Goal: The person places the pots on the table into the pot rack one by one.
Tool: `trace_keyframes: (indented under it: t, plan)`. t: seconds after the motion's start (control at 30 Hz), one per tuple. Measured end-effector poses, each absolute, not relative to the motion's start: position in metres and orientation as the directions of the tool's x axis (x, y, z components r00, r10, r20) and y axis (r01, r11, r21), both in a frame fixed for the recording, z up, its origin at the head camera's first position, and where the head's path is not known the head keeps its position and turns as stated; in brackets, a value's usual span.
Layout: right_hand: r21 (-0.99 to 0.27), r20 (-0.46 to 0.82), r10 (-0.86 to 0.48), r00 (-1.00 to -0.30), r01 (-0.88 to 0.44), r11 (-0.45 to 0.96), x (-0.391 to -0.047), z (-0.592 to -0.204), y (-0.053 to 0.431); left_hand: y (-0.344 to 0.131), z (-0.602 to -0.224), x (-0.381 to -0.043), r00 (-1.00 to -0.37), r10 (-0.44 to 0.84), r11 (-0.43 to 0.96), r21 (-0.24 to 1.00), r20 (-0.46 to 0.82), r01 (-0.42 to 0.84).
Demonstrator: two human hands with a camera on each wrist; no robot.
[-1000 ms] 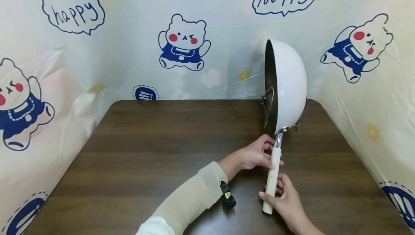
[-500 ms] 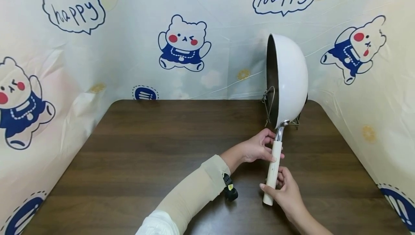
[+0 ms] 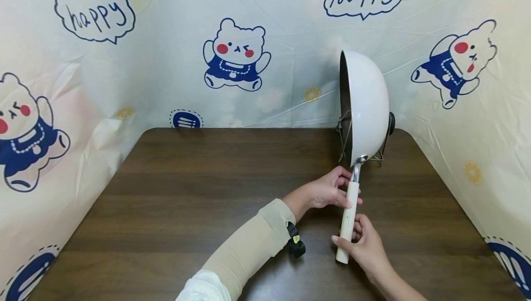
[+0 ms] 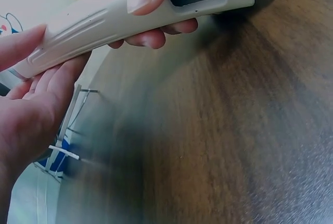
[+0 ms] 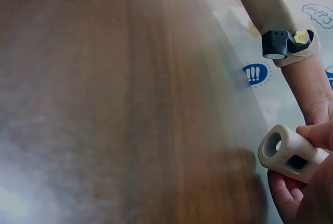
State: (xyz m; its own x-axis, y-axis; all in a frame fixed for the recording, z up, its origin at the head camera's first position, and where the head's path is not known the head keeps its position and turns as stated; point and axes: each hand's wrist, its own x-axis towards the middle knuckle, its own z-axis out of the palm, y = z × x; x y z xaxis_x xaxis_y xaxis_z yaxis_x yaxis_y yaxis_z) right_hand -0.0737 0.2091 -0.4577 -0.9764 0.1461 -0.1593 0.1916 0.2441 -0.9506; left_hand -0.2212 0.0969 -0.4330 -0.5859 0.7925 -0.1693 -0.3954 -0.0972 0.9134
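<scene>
A deep white frying pan (image 3: 369,103) with a dark inside stands on edge in the head view, its opening facing left. My left hand (image 3: 325,192) holds the cream handle (image 3: 347,227) near the pan, thumb on one side and fingers behind. Lower down, my right hand (image 3: 367,245) grips the same handle near its end. The left wrist view shows both hands around the handle (image 4: 104,23), which has a slot near its end. Behind the pan is a thin wire rack (image 4: 65,152), mostly hidden. Whether the pan touches it I cannot tell.
A black round knob-like part (image 3: 392,123) shows at the pan's right, on something hidden behind it. The brown wooden table (image 3: 199,190) ends at a printed cloth backdrop (image 3: 166,61) at the back and sides.
The pan first moved up and away with both hands, then its body shifted slightly down and left. More of the black knob-like part now shows at its right. Both hands keep their hold.
</scene>
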Motion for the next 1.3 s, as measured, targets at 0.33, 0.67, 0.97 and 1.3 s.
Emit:
trace_keyframes:
  t: [0.33, 0.67, 0.97, 1.3]
  plan:
    - [-0.912, -0.141, 0.127, -0.982, 0.178, 0.370, -0.074, -0.455, 0.211, 0.094, -0.431, -0.220, -0.587, 0.789, -0.091, 0.911, -0.181, -0.402]
    - [-0.849, -0.094, 0.142, -0.985, 0.154, 0.506, -0.080, -0.450, 0.224, 0.093, -0.430, -0.214, -0.610, 0.771, -0.098, 0.913, -0.183, -0.397]
    - [-0.857, -0.033, 0.184, -0.982, 0.122, 0.501, -0.084, -0.443, 0.232, 0.092, -0.431, -0.209, -0.653, 0.737, -0.086, 0.933, -0.177, -0.350]
    - [-0.862, -0.028, 0.184, -0.983, 0.117, 0.493, -0.089, -0.442, 0.231, 0.091, -0.431, -0.203, -0.708, 0.687, -0.048, 0.963, -0.162, -0.267]
